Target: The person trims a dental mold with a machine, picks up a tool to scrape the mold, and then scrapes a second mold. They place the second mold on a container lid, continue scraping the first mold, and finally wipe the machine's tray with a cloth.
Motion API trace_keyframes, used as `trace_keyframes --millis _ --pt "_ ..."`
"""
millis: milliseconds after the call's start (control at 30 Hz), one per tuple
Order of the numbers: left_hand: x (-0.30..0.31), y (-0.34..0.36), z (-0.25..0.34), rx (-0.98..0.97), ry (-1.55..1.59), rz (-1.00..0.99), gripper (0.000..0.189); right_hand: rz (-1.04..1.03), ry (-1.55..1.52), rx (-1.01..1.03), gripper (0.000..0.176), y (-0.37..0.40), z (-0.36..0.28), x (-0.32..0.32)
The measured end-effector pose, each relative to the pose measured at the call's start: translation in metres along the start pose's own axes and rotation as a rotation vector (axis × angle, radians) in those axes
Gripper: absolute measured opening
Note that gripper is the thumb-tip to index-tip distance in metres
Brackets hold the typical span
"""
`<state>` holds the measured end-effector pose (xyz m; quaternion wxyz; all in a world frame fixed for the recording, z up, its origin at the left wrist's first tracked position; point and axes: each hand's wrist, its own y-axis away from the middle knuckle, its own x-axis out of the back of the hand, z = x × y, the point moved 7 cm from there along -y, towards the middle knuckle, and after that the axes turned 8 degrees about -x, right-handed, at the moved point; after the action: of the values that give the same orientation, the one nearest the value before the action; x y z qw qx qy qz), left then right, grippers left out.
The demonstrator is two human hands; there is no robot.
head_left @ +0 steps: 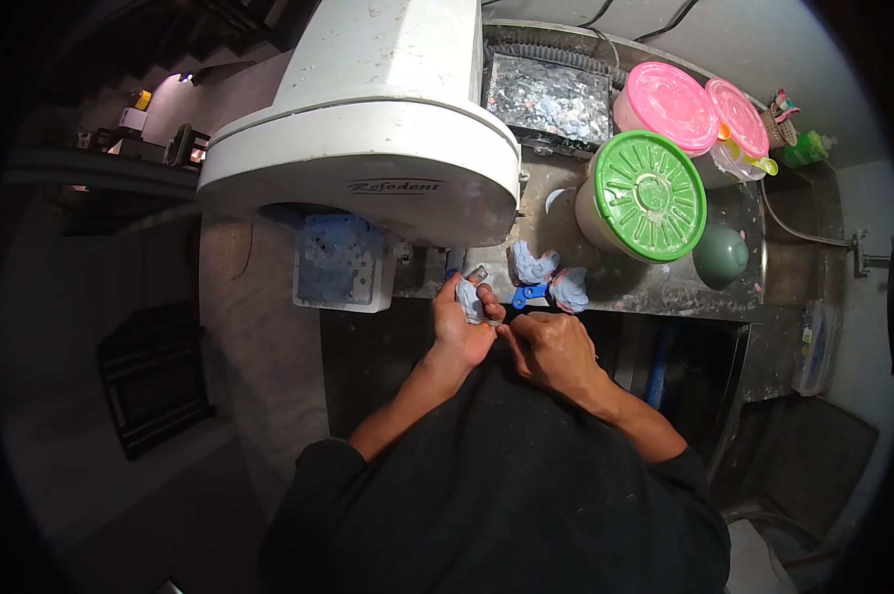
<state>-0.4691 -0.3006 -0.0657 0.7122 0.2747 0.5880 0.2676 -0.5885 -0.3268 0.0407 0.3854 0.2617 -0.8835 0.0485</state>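
Observation:
My left hand (466, 324) is wrapped round a pale blue-grey moulded piece (470, 300), held just in front of the counter edge. Close on its right, my right hand (554, 348) is closed, with its knuckles up; a thin metallic tip shows between the two hands, and the rest of what it grips is hidden. Two more pale blue pieces lie on the counter beyond the hands, one (534, 263) farther back and one (568, 289) to the right. A bright blue object (529, 295) sits between them.
A large white machine (358, 168) stands at the left, above a blue-grey tray (340, 259). At the right are a green-lidded tub (653, 196), pink-lidded tubs (671, 107) and a green bowl (721, 254). Behind lies a speckled dark tray (549, 99).

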Motion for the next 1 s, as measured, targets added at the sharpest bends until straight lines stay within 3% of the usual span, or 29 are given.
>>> trace_keyframes --millis 333,533,633,733,833,933,1000 --pt "-0.005 0.007 -0.003 -0.072 -0.064 -0.020 0.028 -0.042 0.113 -0.019 0.023 0.003 -0.003 -0.003" --pt "-0.004 0.004 -0.006 0.024 0.046 -0.114 0.028 -0.116 -0.237 -0.047 0.022 -0.004 0.009 -0.005" --pt "-0.004 0.002 -0.006 0.037 0.079 -0.168 0.028 -0.167 -0.260 -0.113 0.022 -0.006 0.012 -0.008" --pt "-0.003 0.004 -0.005 0.004 0.055 -0.104 0.029 -0.142 -0.264 -0.082 0.021 -0.005 0.010 -0.007" --pt "-0.006 0.008 -0.003 -0.087 -0.035 -0.022 0.031 0.002 -0.027 -0.007 0.019 0.003 0.002 -0.007" --pt "-0.006 0.006 -0.002 -0.139 -0.059 -0.006 0.032 0.018 0.045 -0.008 0.018 0.005 -0.003 -0.007" --pt "-0.007 0.005 0.000 -0.147 -0.057 -0.025 0.033 0.029 -0.045 0.016 0.018 0.001 -0.003 -0.006"
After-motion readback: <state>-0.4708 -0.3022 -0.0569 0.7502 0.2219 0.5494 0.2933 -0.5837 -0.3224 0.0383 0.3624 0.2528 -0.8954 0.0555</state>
